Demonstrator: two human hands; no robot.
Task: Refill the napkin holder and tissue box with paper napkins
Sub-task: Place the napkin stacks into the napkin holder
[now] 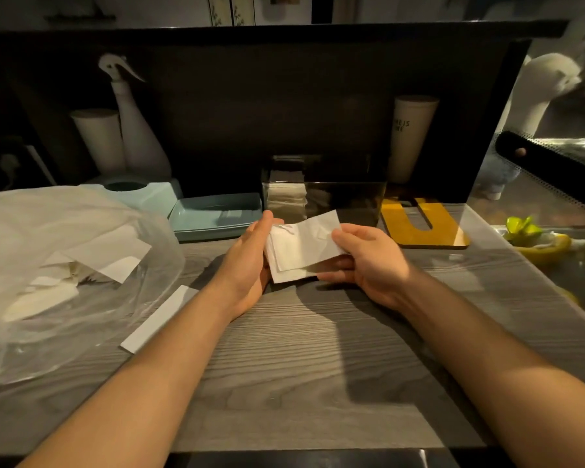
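- Centre of frame: left hand [250,261] and right hand [368,261] hold a small stack of paper napkins [301,251] just above the wood-grain bench [301,366]; fingers of both hands are curled round the stack's short edges.
- Just behind the stack: mirrored napkin holder [321,194], with some napkins showing inside at its left.
- Left of frame: clear plastic bag [65,265] holding more napkins.
- Step in hand, apparently: squaring the stack. The next move calls for lifting it over the holder's open top.

Both hands [247,255] [368,261] forward, fingers curled.
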